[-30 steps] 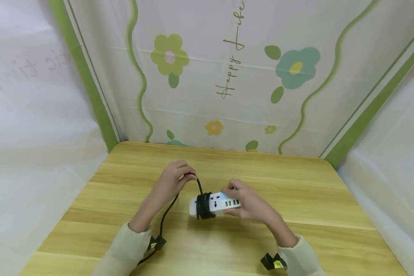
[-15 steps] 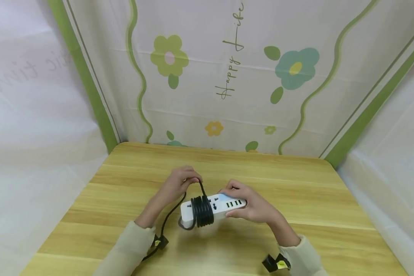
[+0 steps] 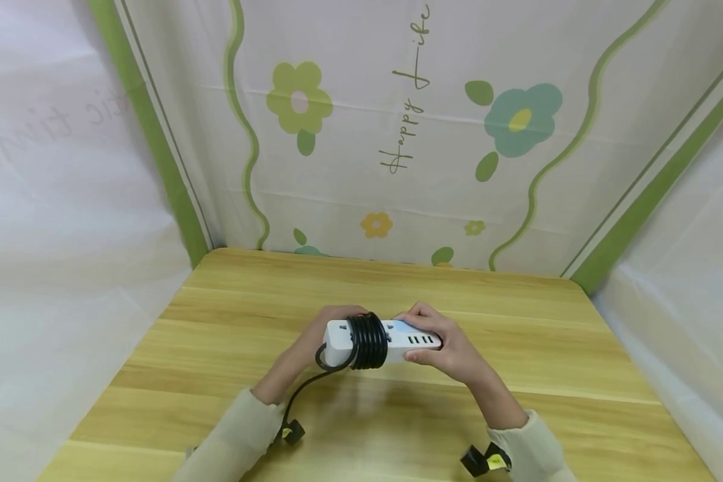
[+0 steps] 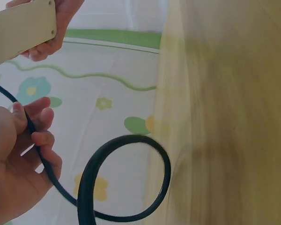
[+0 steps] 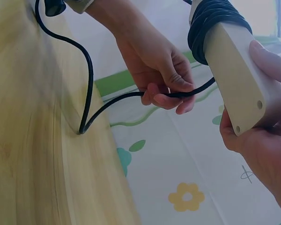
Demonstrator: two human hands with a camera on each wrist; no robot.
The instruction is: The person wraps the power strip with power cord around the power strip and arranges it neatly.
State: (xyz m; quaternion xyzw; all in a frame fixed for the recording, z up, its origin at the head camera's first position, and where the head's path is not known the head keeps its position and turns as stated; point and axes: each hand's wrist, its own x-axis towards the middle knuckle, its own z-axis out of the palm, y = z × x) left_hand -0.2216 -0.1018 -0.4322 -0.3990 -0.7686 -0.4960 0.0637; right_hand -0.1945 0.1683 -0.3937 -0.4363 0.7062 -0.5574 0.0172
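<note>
A white power strip (image 3: pixel 400 337) is held up above the table, gripped at its USB-port end by my right hand (image 3: pixel 452 348). Several turns of black cable (image 3: pixel 369 341) are wound round its other half. Behind the wound end, partly hidden in the head view, is my left hand (image 3: pixel 313 338). The wrist views show the left hand (image 4: pixel 21 159) pinching the loose run of cable (image 5: pixel 126 95) between thumb and fingers, below the strip. In the right wrist view the right hand (image 5: pixel 267 154) grips the strip's plain underside (image 5: pixel 239 79) by its edges.
The wooden table (image 3: pixel 397 428) lies under both hands. A loop of slack cable (image 4: pixel 166 173) hangs near the left wrist. Black wrist-worn devices (image 3: pixel 474 460) show beside both sleeves. A flower-printed curtain (image 3: pixel 337 167) stands behind the table.
The power strip and right hand have moved slightly up and right. My left hand has gone from above the strip, holding the cable up, to behind and under it.
</note>
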